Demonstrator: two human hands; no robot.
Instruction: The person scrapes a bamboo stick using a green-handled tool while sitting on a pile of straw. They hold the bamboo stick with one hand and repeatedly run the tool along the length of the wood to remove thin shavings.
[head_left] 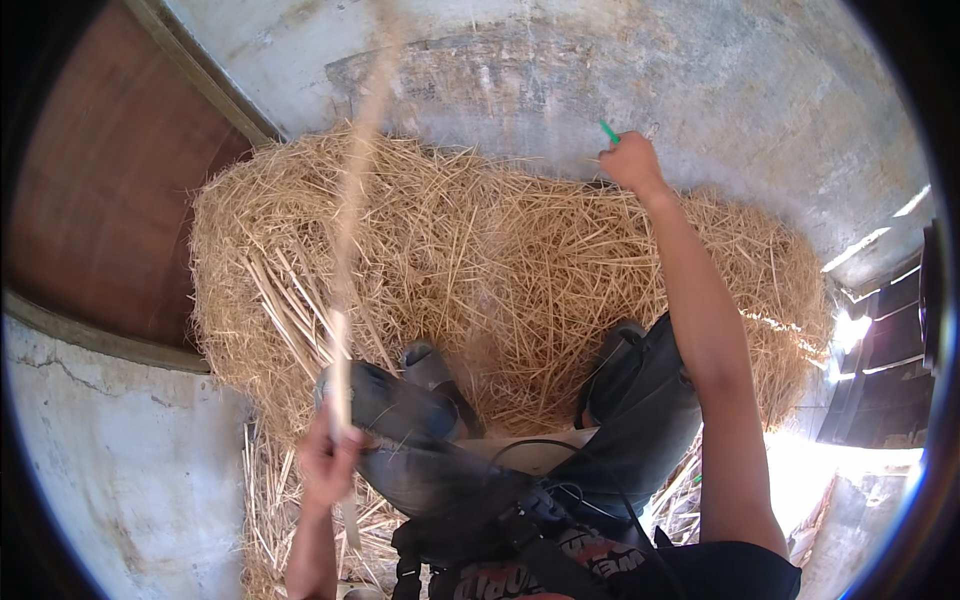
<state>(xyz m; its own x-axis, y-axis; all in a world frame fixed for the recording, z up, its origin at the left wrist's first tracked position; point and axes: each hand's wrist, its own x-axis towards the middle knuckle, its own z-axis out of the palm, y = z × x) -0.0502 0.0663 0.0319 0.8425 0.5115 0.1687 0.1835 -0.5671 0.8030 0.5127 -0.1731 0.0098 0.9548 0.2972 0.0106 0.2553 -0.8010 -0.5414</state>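
My left hand [328, 462] is closed around the lower part of a long, pale, flat strip [340, 385] that looks like split bamboo. The strip stands out from my fist past my left knee, and its far end is blurred by motion. Stretched far forward on the right, my right hand [632, 160] is closed on a slim green object [609, 130]. Only a short green piece sticks out of that fist; the rest is hidden by my fingers. Several pale strips [290, 305] lie on the straw left of my left knee.
A thick bed of straw [500, 240] spreads around my feet. Behind it rises a worn grey wall [640, 70]. A brown panel [120, 190] in a frame stands at the left. Sunlight comes through gaps between dark boards [885, 350] at the right. A thin black cable [610, 490] crosses my lap.
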